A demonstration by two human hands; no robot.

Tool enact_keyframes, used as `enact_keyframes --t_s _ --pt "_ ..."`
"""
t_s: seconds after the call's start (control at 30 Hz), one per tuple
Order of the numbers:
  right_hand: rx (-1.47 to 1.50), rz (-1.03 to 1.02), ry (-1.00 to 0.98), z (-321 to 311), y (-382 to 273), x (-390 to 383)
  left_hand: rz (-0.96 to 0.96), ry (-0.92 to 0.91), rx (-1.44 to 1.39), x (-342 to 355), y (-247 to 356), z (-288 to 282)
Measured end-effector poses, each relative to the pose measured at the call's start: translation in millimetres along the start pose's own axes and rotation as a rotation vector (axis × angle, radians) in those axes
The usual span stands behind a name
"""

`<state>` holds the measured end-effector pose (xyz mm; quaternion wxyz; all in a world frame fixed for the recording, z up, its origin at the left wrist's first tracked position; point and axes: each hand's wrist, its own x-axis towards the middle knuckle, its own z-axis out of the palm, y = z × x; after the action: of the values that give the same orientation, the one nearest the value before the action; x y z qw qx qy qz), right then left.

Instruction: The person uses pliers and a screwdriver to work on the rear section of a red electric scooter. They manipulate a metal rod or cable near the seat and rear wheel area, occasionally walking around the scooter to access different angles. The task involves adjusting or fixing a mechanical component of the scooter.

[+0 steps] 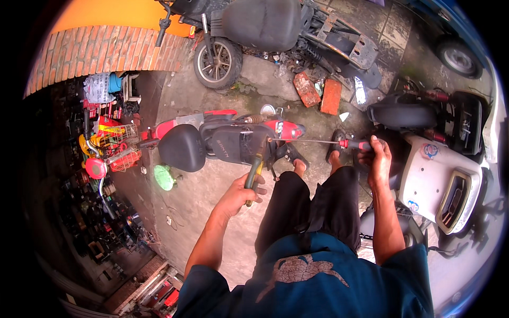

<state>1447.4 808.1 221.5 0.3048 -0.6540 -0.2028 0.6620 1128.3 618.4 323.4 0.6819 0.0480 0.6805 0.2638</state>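
My left hand (238,196) grips pliers (254,177) with yellow and dark handles; their jaws point up toward a small copper-coloured piece (269,140). My right hand (379,161) holds a screwdriver (355,144) by its red and black handle. Its long thin shaft runs left to that small piece by the pliers' tips; whether they touch is too small to tell. Just beyond both tools lies a red electric scooter (289,131) with a black seat (182,147) and a rear seat pad (233,146).
Around me are a black motorbike (260,24), broken red bricks (331,97), white scooter bodywork (415,175), a black tyre assembly (403,114) and a car wheel (458,57). A cluttered dark area (95,228) lies left, beside a green round object (163,177) on the concrete.
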Motion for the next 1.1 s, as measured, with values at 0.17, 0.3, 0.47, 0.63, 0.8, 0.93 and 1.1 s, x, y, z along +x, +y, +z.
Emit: enact_keyframes --t_s 0.17,0.3,0.47,0.63,0.8,0.93,1.1 --pt "0.015 0.010 0.011 1.0 -0.1 -2.8 0.034 -0.019 -0.084 1.0 -6.3 -1.1" --pt "0.019 0.012 0.017 -0.9 5.0 -2.0 0.050 -0.026 -0.100 2.3 -9.8 -3.1" --pt "0.008 0.014 0.009 0.7 1.1 -2.5 0.040 -0.029 -0.103 2.3 -8.0 -2.9" --pt "0.001 0.010 0.002 -0.4 1.6 -0.9 0.039 -0.035 -0.111 4.0 -9.5 -3.4" --pt "-0.003 0.015 0.005 0.4 1.4 -0.5 0.032 -0.040 -0.117 3.7 -10.5 -4.4" --pt "-0.008 0.022 -0.002 0.1 -0.5 -1.0 0.032 -0.047 -0.116 4.7 -11.1 -5.3" --pt "0.010 0.000 0.010 1.2 -1.0 -2.8 0.031 -0.051 -0.115 5.2 -11.1 -5.9"
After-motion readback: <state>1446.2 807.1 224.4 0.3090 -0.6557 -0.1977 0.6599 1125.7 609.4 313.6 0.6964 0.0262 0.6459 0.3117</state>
